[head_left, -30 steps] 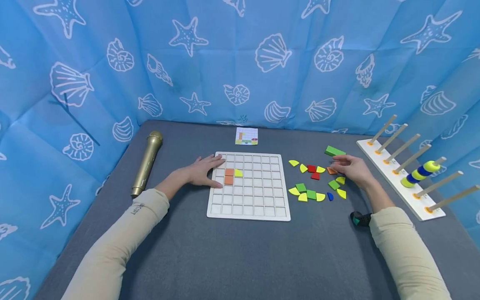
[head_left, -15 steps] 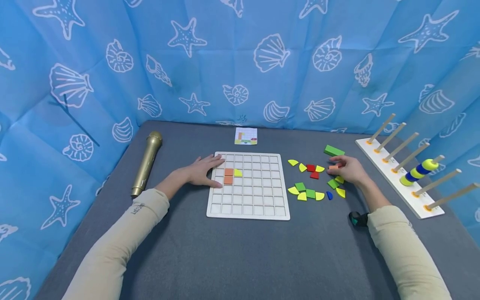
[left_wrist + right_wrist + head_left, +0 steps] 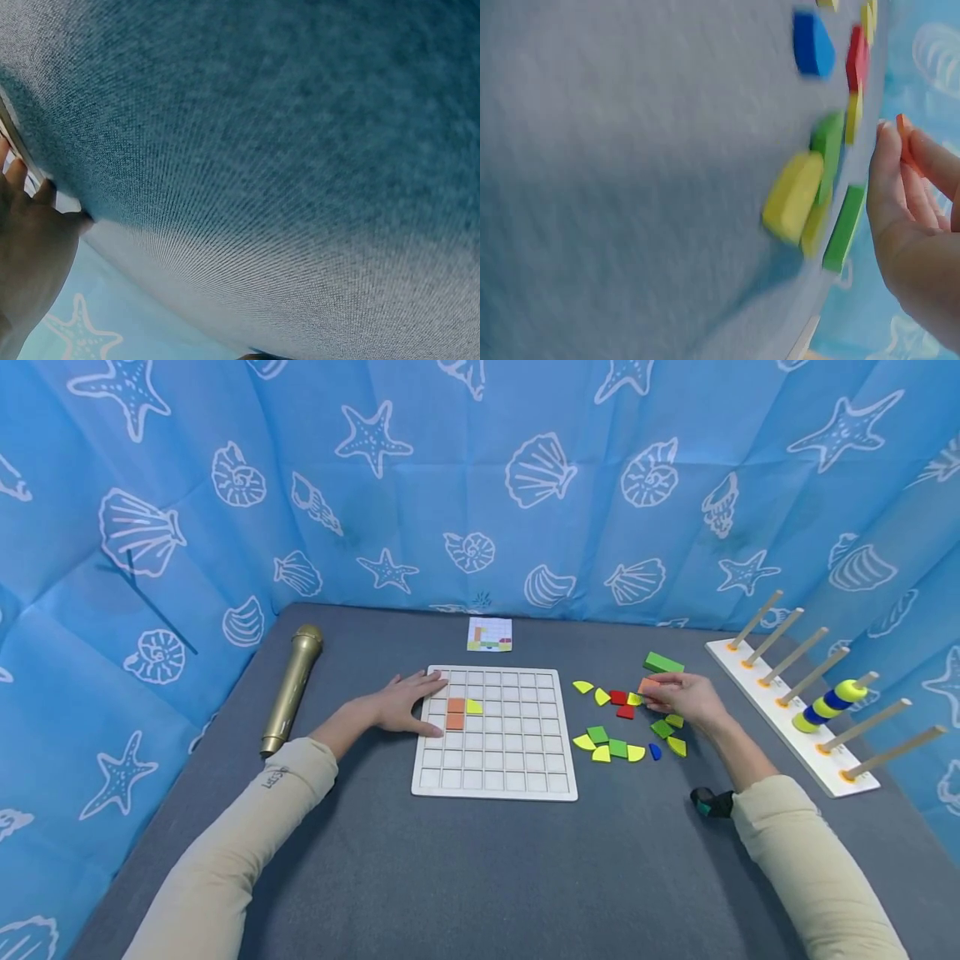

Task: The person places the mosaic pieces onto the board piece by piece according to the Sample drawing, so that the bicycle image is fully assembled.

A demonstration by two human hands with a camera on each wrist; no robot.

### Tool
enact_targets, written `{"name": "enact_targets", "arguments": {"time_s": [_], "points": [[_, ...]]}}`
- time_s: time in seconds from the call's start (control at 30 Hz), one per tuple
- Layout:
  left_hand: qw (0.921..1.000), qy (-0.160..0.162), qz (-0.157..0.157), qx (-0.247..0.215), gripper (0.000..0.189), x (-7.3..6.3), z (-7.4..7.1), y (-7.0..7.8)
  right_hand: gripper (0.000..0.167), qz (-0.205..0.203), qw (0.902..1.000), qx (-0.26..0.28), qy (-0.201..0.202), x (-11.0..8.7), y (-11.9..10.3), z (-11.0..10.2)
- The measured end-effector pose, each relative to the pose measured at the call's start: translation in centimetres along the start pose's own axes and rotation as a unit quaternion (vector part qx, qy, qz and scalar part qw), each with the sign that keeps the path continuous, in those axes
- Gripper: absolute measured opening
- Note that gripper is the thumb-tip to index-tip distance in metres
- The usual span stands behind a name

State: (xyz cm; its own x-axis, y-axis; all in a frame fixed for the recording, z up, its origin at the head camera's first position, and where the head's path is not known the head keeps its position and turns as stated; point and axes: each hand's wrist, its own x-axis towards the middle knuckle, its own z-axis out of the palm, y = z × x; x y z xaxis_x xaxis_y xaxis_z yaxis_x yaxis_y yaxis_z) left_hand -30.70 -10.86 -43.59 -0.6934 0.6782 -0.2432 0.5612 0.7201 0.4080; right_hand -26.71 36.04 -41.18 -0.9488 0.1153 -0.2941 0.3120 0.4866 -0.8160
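My right hand (image 3: pixel 688 700) pinches an orange square tile (image 3: pixel 649 686) between thumb and fingers, above the loose pieces; the right wrist view shows the orange tile (image 3: pixel 906 142) edge-on at the fingertips. My left hand (image 3: pixel 401 702) rests with spread fingers on the left edge of a white grid board (image 3: pixel 495 777). Two orange tiles (image 3: pixel 455 712) sit one below the other in the board's cells, with a yellow quarter-round tile (image 3: pixel 474 706) beside the upper one. In the left wrist view the left hand (image 3: pixel 34 240) shows at the board's edge.
Right of the board lie red tiles (image 3: pixel 625 712), green tiles (image 3: pixel 617 748), yellow quarter-rounds (image 3: pixel 583 742), a blue half-round (image 3: pixel 655 752) and a long green block (image 3: pixel 663 662). A pattern card (image 3: pixel 490 634) lies behind the board. A microphone (image 3: pixel 292 689) lies left, a peg rack (image 3: pixel 806 727) stands right.
My right hand has picked the orange tile up from the table and moved it a little left. The left hand stays on the board's edge.
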Motion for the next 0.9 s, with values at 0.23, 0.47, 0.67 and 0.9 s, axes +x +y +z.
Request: {"name": "enact_targets", "arguments": {"time_s": [0.23, 0.47, 0.67, 0.9], "points": [[1.0, -0.002, -0.002, 0.002, 0.096, 0.0, 0.2, -0.2, 0.044, -0.014, 0.9991, 0.0, -0.041, -1.4, -1.7, 3.6], [1.0, 0.002, -0.003, 0.002, 0.095, 0.1, 0.2, -0.1, 0.038, -0.039, 0.9954, 0.002, -0.088, -2.4, -3.0, 7.1], [1.0, 0.005, -0.007, 0.004, 0.095, -0.1, -0.1, 0.1, 0.037, -0.045, 0.9878, 0.048, -0.141, -3.2, -4.5, 10.1], [1.0, 0.002, -0.005, 0.006, 0.096, 0.0, 0.0, 0.0, 0.032, -0.051, 0.987, 0.033, -0.149, -4.1, -6.5, 13.2]]}}
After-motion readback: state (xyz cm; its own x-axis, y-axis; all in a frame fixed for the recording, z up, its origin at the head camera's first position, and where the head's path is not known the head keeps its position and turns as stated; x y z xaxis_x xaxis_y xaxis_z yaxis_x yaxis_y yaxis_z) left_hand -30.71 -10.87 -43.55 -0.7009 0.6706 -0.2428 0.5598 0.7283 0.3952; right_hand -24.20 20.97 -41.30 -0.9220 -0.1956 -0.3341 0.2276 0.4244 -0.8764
